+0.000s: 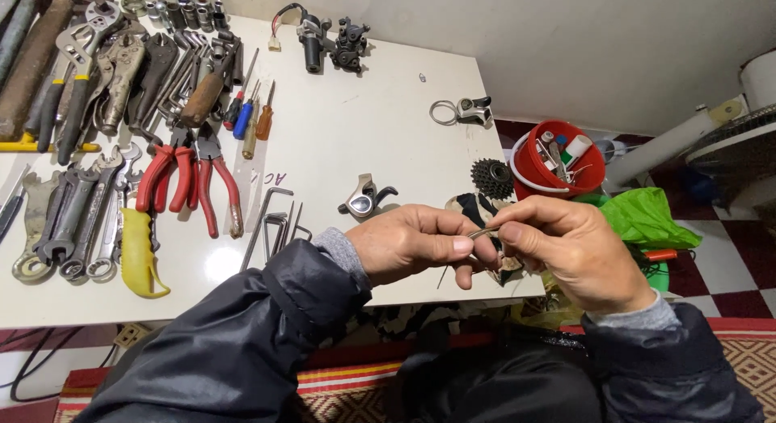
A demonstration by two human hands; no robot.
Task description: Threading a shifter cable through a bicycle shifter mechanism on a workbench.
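white table [364,140] strewn with tools [121,148], checkered floor [740,261] beside.

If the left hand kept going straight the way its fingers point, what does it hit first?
The left hand points toward the right hand; both pinch a small metal piece, so it would meet those fingers first.

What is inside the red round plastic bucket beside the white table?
The red round plastic bucket holds a white tube with a green end, a small bottle with a grey cap and thin metal parts. Its bottom is covered by them.
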